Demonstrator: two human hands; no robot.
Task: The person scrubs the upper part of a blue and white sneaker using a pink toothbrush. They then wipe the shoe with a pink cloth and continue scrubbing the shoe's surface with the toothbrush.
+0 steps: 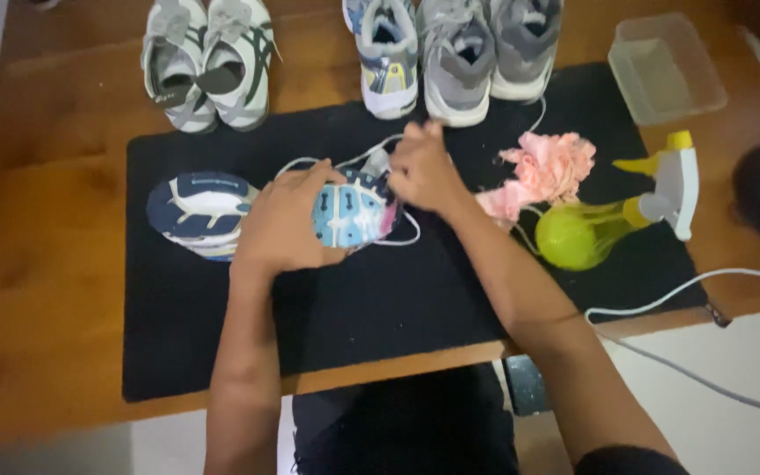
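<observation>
A blue and white running shoe lies sole-up on a black rectangular mat that covers the middle of the brown wooden tabletop. The left hand rests on the middle of the shoe's sole, fingers curled over it and pressing it down. The right hand is at the shoe's toe end, fingers pinched on a white shoelace that loops out from the shoe. Beyond the shoe, along the mat's far edge, stand a grey and white pair of sneakers and three more grey and white sneakers. To the right of the shoe lie a crumpled pink cloth and a yellow-green spray bottle. A clear plastic tub sits past the bottle.
</observation>
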